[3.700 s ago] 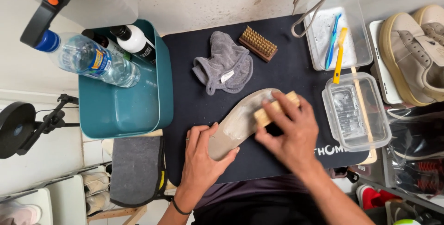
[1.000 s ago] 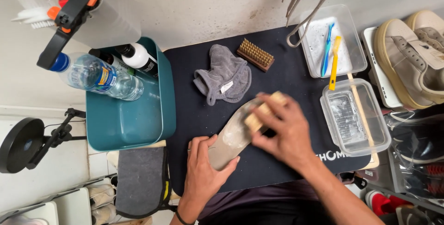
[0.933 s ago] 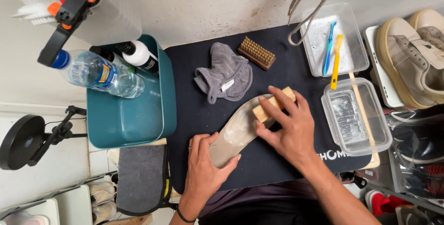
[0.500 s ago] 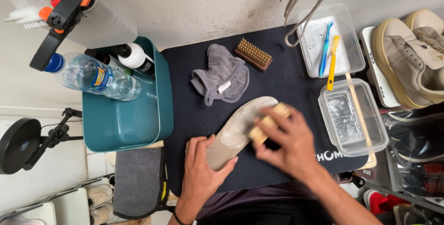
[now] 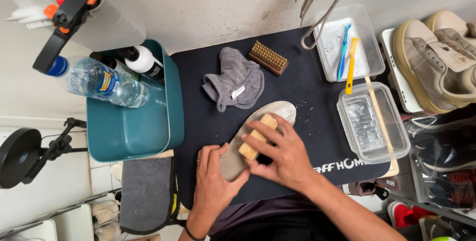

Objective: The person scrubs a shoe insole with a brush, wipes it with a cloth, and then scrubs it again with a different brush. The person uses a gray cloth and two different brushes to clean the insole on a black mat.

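Since half a second ago the right hand and its wooden brush have slid a little up the insole, away from the heel end; the left hand has stayed put on the heel.

From the head camera, taking the dark mat on the bench as the landmark: left of the mat stands a teal bin holding a clear water bottle lying on its side and two upright dark bottles with white caps. At the mat's upper right corner sits a clear tub with a blue toothbrush and a yellow toothbrush leaning in it. Below it, at the mat's right edge, a second clear tub holds foamy water, with a thin wooden stick across it.

The insole lies near the mat's middle, its long axis diagonal, toe pointing up and right, heel down and left. The right hand's fingers curl tight around the brush, pressing it on the insole's middle. The left hand lies flat, fingers together, covering the heel. A grey cloth and a second bristle brush lie on the mat above the insole.
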